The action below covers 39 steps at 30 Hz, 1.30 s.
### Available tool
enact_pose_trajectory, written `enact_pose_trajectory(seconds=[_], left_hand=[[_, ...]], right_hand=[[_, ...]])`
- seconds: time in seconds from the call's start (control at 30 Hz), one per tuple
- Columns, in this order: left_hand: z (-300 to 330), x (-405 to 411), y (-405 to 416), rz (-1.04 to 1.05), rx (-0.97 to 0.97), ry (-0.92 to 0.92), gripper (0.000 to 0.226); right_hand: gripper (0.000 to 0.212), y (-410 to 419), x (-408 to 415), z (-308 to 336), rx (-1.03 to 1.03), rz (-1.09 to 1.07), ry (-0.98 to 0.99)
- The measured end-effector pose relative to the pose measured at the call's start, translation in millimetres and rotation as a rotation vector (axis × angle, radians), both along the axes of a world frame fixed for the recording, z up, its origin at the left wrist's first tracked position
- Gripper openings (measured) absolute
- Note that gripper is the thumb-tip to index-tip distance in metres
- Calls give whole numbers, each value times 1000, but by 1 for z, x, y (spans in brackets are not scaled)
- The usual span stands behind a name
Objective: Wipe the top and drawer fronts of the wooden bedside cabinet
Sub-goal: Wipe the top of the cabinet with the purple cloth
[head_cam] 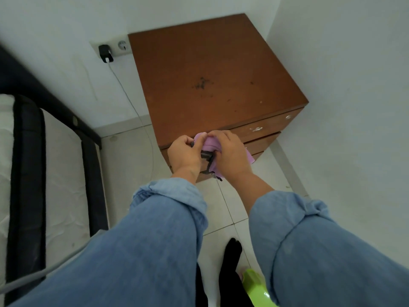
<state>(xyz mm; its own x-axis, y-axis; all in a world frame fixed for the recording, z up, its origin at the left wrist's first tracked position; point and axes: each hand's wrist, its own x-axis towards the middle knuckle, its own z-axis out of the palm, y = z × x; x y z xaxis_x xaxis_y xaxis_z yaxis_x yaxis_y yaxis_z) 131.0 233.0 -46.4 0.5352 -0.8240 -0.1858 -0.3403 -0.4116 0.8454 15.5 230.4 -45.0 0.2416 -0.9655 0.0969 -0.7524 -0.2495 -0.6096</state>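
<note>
Currently both my hands bunch purple cloth (212, 149) at front edge of wooden cabinet (212, 85), over top drawer front. Left hand (184, 155) pinches cloth's upper corner, fingers curled; right hand (230, 154) grips cloth body, fingers curled round it. Dark trim of cloth hangs between palms. Cabinet top bare, dark stain (201, 83) near centre. Drawer fronts (269, 126) visible right of my hands, metal lock (288, 117) on top one. Charger (105, 53) plugged in wall socket, bed frame (28, 160) at left.
</note>
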Motion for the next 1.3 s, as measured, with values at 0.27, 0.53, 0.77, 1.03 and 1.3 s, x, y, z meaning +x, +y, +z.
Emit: enact_pose_trajectory(seconds=[0.27, 0.53, 0.77, 1.03, 1.3], left_hand=[[6, -17, -33, -156, -40, -386, 21], [-16, -41, -88, -419, -175, -670, 26], [-44, -51, -135, -549, -227, -820, 36], [-65, -59, -144, -576, -162, -930, 51], [-63, -60, -143, -563, -199, -878, 52]], right_hand=[[46, -56, -54, 9, -67, -203, -14], [47, -162, -126, 18, -130, -393, 68], [52, -235, -169, -7, -14, -484, 36], [53, -252, -177, -55, -61, -535, 286], [49, -218, -132, -61, -119, -407, 277]])
